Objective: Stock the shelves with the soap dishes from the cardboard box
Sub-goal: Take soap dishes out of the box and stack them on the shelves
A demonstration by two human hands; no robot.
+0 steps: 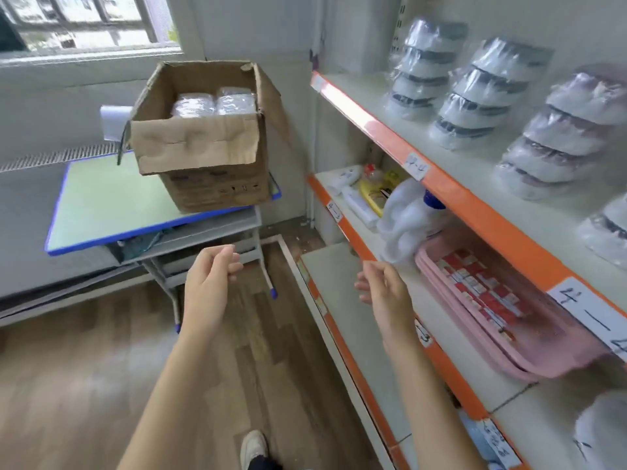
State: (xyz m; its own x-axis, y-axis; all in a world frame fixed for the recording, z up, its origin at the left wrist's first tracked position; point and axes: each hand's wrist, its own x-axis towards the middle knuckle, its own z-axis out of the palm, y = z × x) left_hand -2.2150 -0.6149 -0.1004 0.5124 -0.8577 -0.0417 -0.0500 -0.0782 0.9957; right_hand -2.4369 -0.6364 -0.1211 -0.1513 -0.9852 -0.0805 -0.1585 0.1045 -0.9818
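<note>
Two empty hands, left hand and right hand loosely curled, cardboard box upright, flaps open.

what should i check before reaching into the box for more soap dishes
1. Left hand free: ok, fingers loosely curled, holding nothing.
2. Right hand free: ok, also holding nothing.
3. Cardboard box open: ok, flaps up, top clear.
4. Wrapped soap dishes left inside: ok, two packs show at the back of the box.
5. Box steady on the desk: not ok, it sits at the desk's right end and its corner seems to overhang the edge.
6. Room on the top shelf: ok, bare space left of the stacked dishes.
</note>
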